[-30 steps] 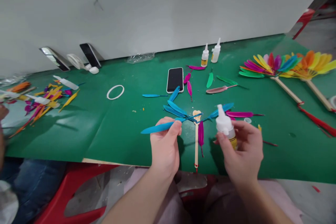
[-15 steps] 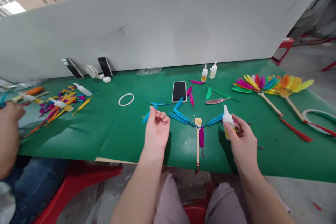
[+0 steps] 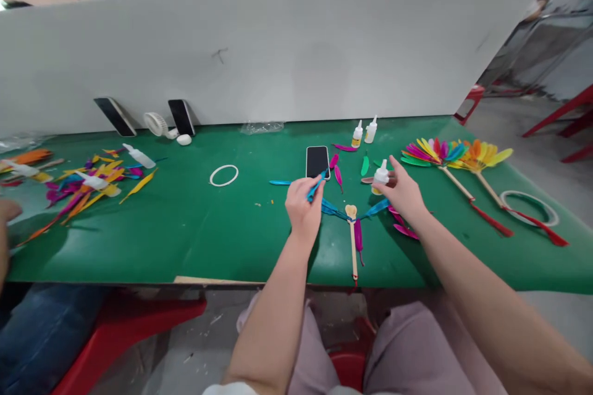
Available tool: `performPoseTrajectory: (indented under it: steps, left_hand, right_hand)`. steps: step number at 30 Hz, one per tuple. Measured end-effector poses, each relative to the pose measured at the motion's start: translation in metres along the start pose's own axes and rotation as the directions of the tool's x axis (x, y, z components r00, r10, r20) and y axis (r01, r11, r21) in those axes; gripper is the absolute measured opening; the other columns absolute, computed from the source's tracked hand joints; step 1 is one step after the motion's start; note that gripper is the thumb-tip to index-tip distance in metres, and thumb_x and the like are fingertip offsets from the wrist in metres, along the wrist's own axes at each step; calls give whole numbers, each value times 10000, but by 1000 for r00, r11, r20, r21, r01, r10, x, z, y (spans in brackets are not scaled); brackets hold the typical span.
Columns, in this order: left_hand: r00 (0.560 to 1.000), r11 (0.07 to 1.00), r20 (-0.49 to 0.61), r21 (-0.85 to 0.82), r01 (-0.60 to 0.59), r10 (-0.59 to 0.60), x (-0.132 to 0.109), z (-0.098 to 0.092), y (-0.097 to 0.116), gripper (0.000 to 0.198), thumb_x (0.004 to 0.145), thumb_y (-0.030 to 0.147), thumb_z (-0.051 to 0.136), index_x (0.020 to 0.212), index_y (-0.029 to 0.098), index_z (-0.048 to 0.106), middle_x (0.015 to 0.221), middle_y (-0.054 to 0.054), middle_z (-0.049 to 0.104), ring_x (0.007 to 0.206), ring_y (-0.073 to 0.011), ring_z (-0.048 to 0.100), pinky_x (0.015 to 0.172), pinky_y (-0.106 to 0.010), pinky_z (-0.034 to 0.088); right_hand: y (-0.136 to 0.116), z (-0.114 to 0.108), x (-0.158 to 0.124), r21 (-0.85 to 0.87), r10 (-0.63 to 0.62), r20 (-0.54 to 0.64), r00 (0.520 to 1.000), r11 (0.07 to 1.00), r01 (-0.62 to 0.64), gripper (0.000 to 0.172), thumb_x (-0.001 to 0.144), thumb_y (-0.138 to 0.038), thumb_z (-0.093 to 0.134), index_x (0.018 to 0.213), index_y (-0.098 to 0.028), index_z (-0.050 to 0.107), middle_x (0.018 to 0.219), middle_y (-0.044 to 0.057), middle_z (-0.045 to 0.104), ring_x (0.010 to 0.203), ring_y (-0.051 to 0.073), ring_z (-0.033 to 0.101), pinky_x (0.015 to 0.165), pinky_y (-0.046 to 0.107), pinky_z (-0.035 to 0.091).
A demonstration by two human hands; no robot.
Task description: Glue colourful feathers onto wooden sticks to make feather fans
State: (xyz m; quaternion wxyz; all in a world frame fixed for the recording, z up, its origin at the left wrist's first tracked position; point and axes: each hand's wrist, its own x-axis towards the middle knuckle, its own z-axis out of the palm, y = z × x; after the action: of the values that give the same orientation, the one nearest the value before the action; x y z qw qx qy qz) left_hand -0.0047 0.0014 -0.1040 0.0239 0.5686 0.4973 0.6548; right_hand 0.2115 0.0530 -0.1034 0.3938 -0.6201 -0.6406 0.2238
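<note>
My left hand (image 3: 304,207) pinches a blue feather (image 3: 315,187) just in front of the phone. In my right hand (image 3: 406,190) is a white glue bottle (image 3: 381,176), upright with its nozzle pointing up; the thumb is on its side and the index finger is raised. Between and below both hands lies a wooden fan handle (image 3: 353,244) with a small rounded head and a red cord at its bottom end. Blue feathers (image 3: 334,210) spread out to the left of the head, and another blue feather (image 3: 374,208) to the right. A magenta feather (image 3: 358,236) lies alongside the stick.
A phone (image 3: 317,162), two more glue bottles (image 3: 357,134) and loose green and magenta feathers lie behind. Two feather fans (image 3: 440,154) and white rings (image 3: 532,208) are at right. A white ring (image 3: 223,175) and feather pile (image 3: 99,182) are left, near another person's hand (image 3: 8,210).
My left hand has moved right with the blue feather, closer to the fan handle. My right hand has carried the glue bottle up and left, away from the table's front edge.
</note>
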Motion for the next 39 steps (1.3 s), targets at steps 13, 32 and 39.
performPoseTrajectory:
  steps: [13, 32, 39]
  left_hand:
    - [909, 894, 181, 190, -407, 375, -11, 4, 1, 97, 808, 145, 570, 831, 163, 663, 732, -45, 625, 767, -169, 522, 722, -312, 457]
    - [841, 868, 373, 153, -473, 393, -30, 16, 18, 158, 871, 195, 499, 772, 146, 612, 714, -47, 588, 694, -139, 510, 634, -254, 430]
    - [587, 839, 738, 52, -541, 332, -53, -11, 23, 133, 863, 170, 506, 831, 146, 633, 806, -49, 645, 781, -158, 566, 698, -282, 496]
  right_hand:
    - [-9, -11, -34, -209, -251, -36, 967, 948, 238, 730, 675, -356, 685, 1325, -187, 398, 1107, 114, 592, 1063, 272, 523, 909, 450, 418]
    - [-63, 31, -75, 125, -42, -519, 854, 984, 125, 227, 831, -337, 539, 886, -178, 691, 786, 43, 658, 729, 149, 597, 694, 300, 470]
    - [-38, -20, -23, 414, 153, -252, 956, 909, -36, 271, 670, -413, 683, 590, -164, 611, 450, -38, 504, 374, 79, 418, 364, 221, 334]
